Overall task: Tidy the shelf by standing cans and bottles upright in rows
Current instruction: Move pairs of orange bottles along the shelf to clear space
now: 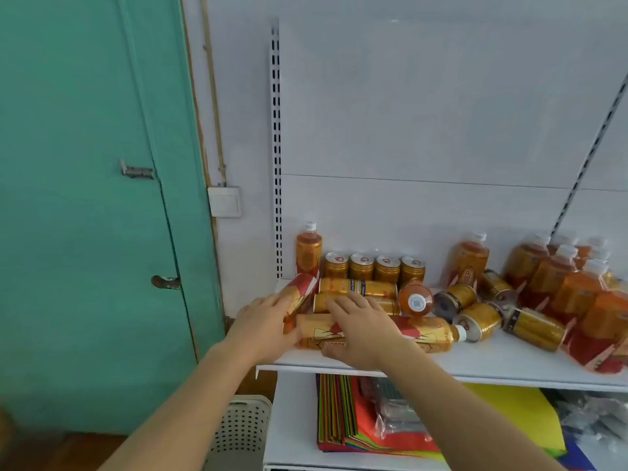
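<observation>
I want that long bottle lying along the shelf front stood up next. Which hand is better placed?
Probably the right hand: it already lies across the lying bottle. The left hand is on another tilted bottle.

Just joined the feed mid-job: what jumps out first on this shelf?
Both hands sit at the shelf's front left: the left hand grips a tilted bottle, and the right hand lies over a long bottle lying on its side. Behind them four cans stand in a row beside one upright bottle. To the right, toppled cans and wrapped bottle packs lie in a jumble.
</observation>
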